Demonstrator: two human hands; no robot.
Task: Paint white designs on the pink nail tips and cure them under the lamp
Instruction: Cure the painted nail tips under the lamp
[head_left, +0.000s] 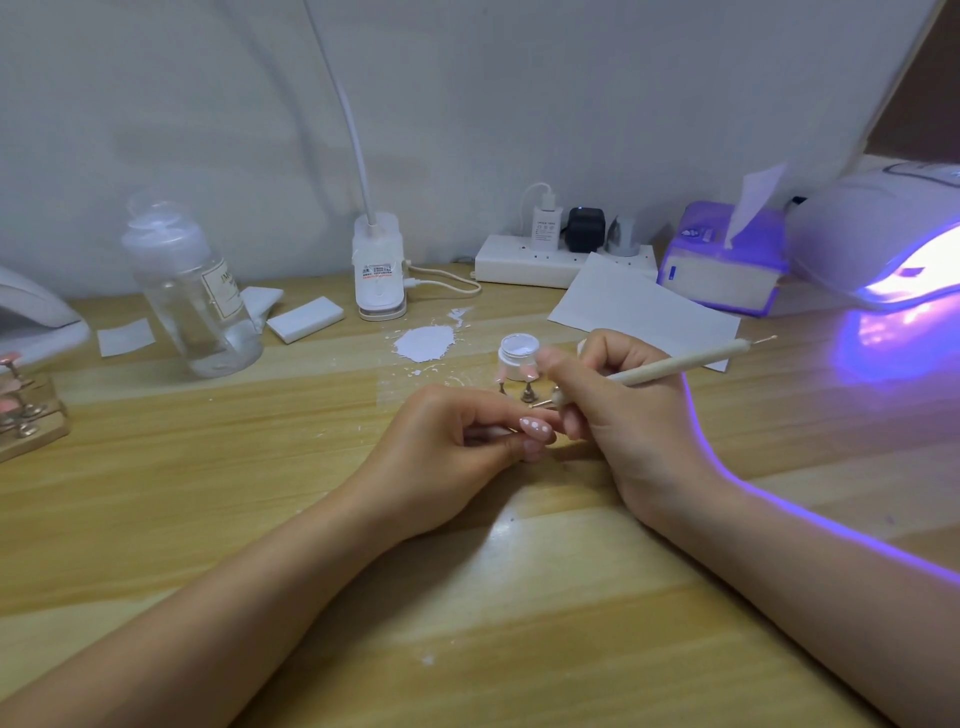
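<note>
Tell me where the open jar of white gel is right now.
In the head view the small white jar stands open on the wooden table near the centre, just beyond the right hand, with the white paint smear to its left.

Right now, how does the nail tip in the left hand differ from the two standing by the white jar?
The held nail tip carries white dots; the two standing tips show none that I can make out. The held tip is pinched in the left hand, lying nearly flat, while the standing tips sit on small metal stands on the table, in front of the white jar. All are pink.
</note>
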